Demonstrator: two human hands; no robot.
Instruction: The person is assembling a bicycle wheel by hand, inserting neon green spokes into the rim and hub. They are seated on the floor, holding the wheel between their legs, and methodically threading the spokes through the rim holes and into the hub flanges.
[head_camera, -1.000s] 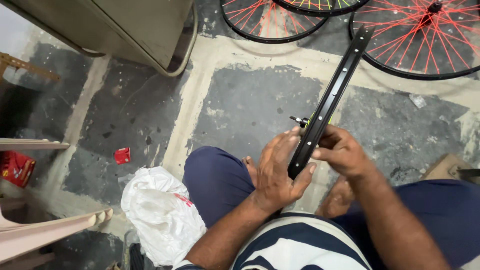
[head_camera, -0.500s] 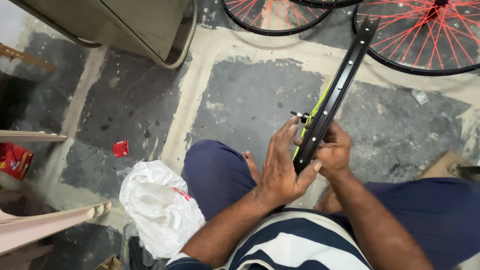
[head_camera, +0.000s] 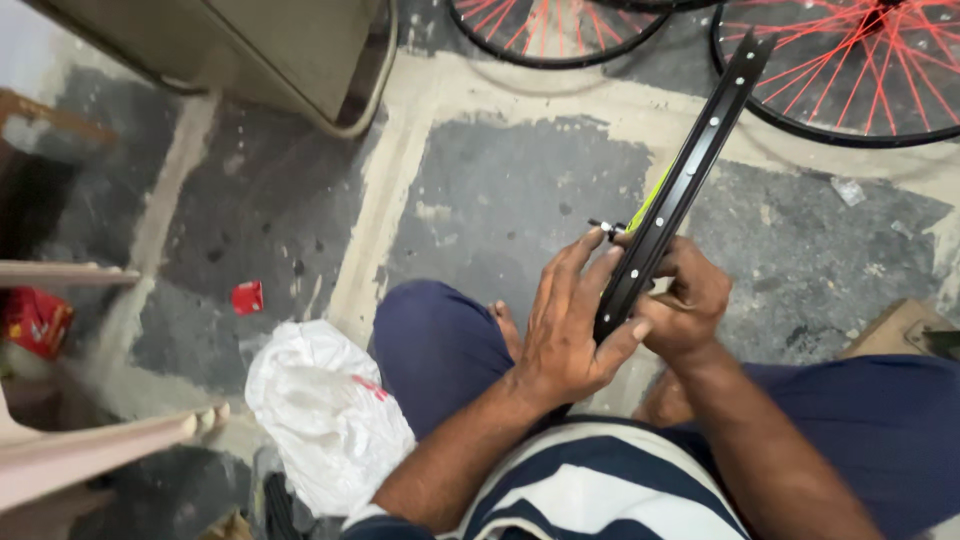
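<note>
A black bicycle wheel rim with a row of small holes and a yellow-green inner strip runs edge-on from my lap up toward the far right. My left hand lies along its near-left side, fingers stretched up the rim, thumb hooked under it. My right hand grips the rim from the right, fingers curled around it. A small silver metal piece sticks out beside the rim just above my left fingertips. I sit on the floor in dark blue trousers and a striped shirt.
Two black wheels with red spokes lie on the floor at the top. A beige metal cabinet stands top left. A white plastic bag rests by my left knee, a small red packet beyond it. A brown box corner shows at right.
The rim has tilted a little more upright and its yellow-green inner strip has come into view. My left fingers have stretched further up along it. Both hands stay on the rim.
</note>
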